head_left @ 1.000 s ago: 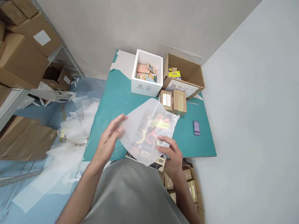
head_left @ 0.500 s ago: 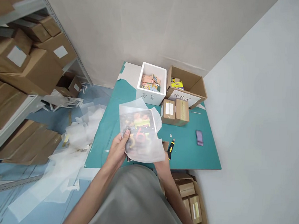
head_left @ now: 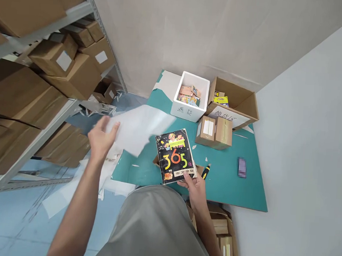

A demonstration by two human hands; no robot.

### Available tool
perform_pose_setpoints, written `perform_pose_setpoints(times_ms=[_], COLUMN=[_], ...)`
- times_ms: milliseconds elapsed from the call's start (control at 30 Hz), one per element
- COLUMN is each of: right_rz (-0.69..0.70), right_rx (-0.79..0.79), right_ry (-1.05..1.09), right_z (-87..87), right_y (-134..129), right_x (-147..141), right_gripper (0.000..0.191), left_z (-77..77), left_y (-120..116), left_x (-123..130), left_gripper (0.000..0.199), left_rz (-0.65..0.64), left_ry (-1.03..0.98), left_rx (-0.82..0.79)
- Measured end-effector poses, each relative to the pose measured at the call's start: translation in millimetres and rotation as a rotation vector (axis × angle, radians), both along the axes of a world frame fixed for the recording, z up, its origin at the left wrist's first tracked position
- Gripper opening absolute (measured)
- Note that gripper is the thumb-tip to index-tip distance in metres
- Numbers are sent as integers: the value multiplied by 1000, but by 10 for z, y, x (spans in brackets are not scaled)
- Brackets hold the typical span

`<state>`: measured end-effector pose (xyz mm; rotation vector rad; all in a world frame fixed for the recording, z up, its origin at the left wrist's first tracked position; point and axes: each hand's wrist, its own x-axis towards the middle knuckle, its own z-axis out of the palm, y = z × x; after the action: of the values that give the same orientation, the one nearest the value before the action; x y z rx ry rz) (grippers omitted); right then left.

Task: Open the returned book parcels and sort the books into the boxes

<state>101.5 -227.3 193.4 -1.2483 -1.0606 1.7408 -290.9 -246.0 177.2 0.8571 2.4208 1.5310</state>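
My right hand (head_left: 194, 184) grips the lower right corner of a worn book (head_left: 173, 159), thumb on its front. The cover is black, with a large colourful "365" and small food pictures. It is tilted slightly above the table's front edge. To the left, my left hand (head_left: 103, 137) holds a translucent white wrapping sheet (head_left: 140, 128) by its left end, with the thumb in front. The sheet trails right over the green table, blurred by motion. Beneath the book, a brown cardboard piece (head_left: 156, 161) shows in part.
A black-and-yellow utility knife (head_left: 206, 171) lies right of the book. Behind are two small cartons (head_left: 214, 133), a white foam box (head_left: 189, 113) with booklets, and an open cardboard box (head_left: 248, 104). A blurred phone-like item (head_left: 241, 167) lies right. Shelves with cartons (head_left: 75, 76) stand left.
The translucent sheet has come off the book and moved left with my left hand. The book's cover now shows plainly, held by my right hand alone. The view has shifted left.
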Motion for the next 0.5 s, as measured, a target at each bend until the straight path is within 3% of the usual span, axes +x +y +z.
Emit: perform_pose_setpoints(times_ms=[100, 200, 267, 333, 400, 500], right_rz=[-13, -27, -43, -68, -100, -138], right_rx=[-30, -43, -47, -56, -57, -42], right_ry=[35, 62, 70, 78, 96, 128], right_z=[30, 86, 107, 117, 129, 172], right_y=[18, 24, 23, 22, 24, 30], right_x=[39, 107, 148, 165, 153, 94], right_gripper=[48, 51, 51, 49, 47, 46], left_z=[-190, -398, -543, -686, -815, -948], left_y=[-167, -366, -470, -525, -514, -373], left_x=[-523, -1004, -1237, -1348, -1293, -855], left_gripper=[66, 83, 83, 71, 58, 49], left_rz=[76, 135, 147, 118, 88, -38], left_ry=[217, -78, -121, 24, 139, 125], left_rx=[-344, -741, -909, -954, -924, -745])
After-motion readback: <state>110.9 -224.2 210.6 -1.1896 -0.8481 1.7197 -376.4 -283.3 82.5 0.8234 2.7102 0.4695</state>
